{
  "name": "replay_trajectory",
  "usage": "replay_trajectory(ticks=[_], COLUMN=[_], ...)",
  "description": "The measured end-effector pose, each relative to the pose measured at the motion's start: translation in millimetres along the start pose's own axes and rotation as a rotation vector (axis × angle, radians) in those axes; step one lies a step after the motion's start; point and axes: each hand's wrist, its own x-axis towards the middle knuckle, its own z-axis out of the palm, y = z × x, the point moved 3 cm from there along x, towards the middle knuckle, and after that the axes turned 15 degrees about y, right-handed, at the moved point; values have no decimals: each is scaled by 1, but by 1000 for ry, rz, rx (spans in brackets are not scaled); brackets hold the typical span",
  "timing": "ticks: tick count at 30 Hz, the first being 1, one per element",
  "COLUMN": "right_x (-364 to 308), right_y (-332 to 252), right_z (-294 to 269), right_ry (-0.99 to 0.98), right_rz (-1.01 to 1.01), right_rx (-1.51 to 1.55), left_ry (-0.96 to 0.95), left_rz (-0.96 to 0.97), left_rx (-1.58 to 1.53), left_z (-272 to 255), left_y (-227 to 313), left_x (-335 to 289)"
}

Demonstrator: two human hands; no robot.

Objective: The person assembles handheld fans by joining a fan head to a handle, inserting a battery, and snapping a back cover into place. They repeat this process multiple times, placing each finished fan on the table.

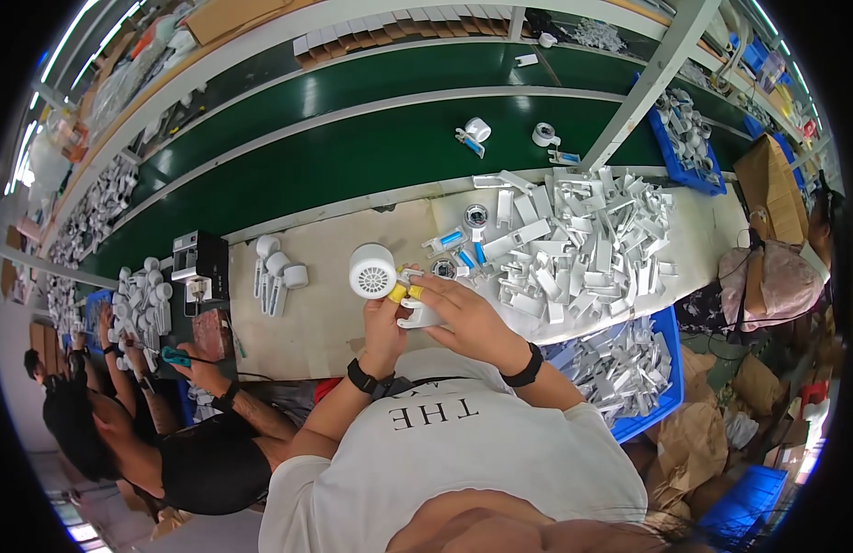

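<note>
My left hand (383, 330) is closed around the lower part of a white handheld fan (372, 270), whose round head with a slotted grille faces up. My right hand (471, 321) bends over a white curved plastic handle piece (420, 317) at the fan's neck, fingers pressed on it. Yellow coverings show at my fingertips, where the hands meet. How the piece sits against the fan is partly hidden by my fingers. Just beyond lie open fan parts with blue cylinders (445, 241) and a dark-centred round head (476, 217).
Loose white handle shells (574, 241) heap on the table to the right; a blue bin (668, 369) of more stands below. Fan units (277, 267) and a black machine (200, 270) are at left. A green conveyor (353, 152) runs behind. A co-worker (182, 452) works at left.
</note>
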Motion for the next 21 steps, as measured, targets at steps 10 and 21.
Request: replay_trajectory(ticks=[10,21], right_x=[-3,10], right_y=[2,14], right_z=[0,-1], right_ry=[12,14], right_rz=[70,387], right_rx=[75,260], left_ry=[33,52], left_rz=[19,266], left_rx=[37,228], left_z=[-1,-12], left_y=[-2,13], left_x=[-6,13])
